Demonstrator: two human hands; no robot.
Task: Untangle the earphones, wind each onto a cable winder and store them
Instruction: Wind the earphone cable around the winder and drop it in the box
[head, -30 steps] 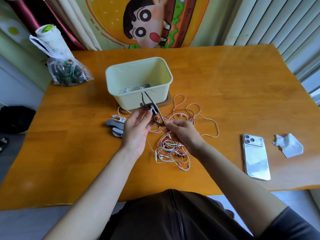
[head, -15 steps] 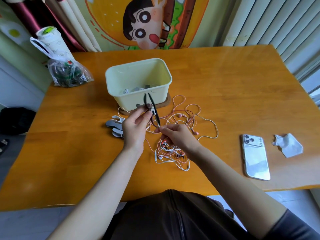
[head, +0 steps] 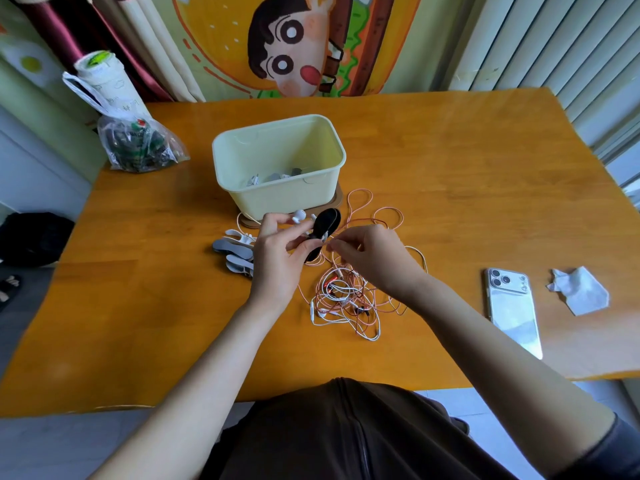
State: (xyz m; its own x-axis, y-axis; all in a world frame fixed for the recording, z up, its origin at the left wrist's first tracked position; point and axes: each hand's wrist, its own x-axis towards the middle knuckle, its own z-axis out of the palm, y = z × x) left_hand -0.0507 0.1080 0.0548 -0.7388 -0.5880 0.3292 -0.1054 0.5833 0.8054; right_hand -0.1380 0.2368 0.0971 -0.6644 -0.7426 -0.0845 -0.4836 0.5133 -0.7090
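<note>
Just left of the left hand (head: 277, 258), flat grey and white cable winders (head: 233, 249) lie on the orange wooden surface (head: 450, 168). The left hand's curled fingers grip a black oval cable winder (head: 323, 228). Touching the winder, the right hand (head: 374, 259) pinches a thin white cable (head: 325, 237). Tangled pink and white earphones (head: 346, 299) lie beneath its wrist.

Soft daylight enters through the blinds (head: 554, 39) far right of my right hand (head: 375, 259), leaving a pale sheen on the counter (head: 450, 150) beyond it and glare on the phone (head: 516, 317). Shadows under my left hand (head: 277, 261) are faint. The edges bow, wide-angle; the centre is sharp.
</note>
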